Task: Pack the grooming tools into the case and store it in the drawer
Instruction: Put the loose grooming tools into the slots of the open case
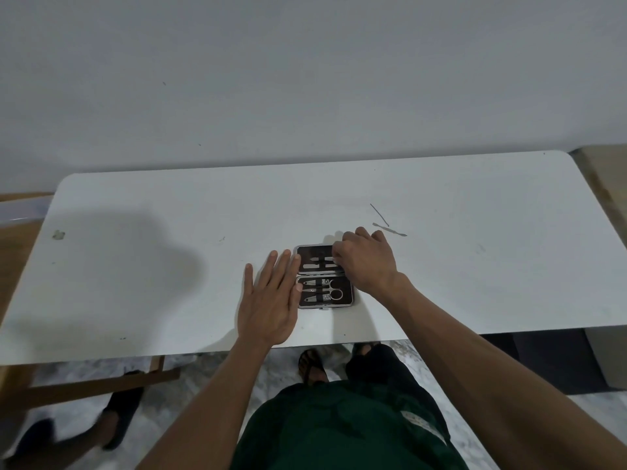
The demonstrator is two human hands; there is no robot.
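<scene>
An open dark-lined grooming case with a silver rim is lying on the white rounded-corner desk, its elastic loops holding small steel tools. The left hand is lying flat, fingers spread and overlapping the case's left edge, gripping nothing. The right hand is curling its fingers over the case's far half; whether they are pinching a tool cannot be told, while a thin steel cuticle pusher is lying just beyond them.

My right hand covers the case's upper-right corner, so I can't tell if it grips a tool there. Left hand hides the case's left edge. Tools in the case too small to ID, mid-frame. Both forearms cut off at btm edge.
</scene>
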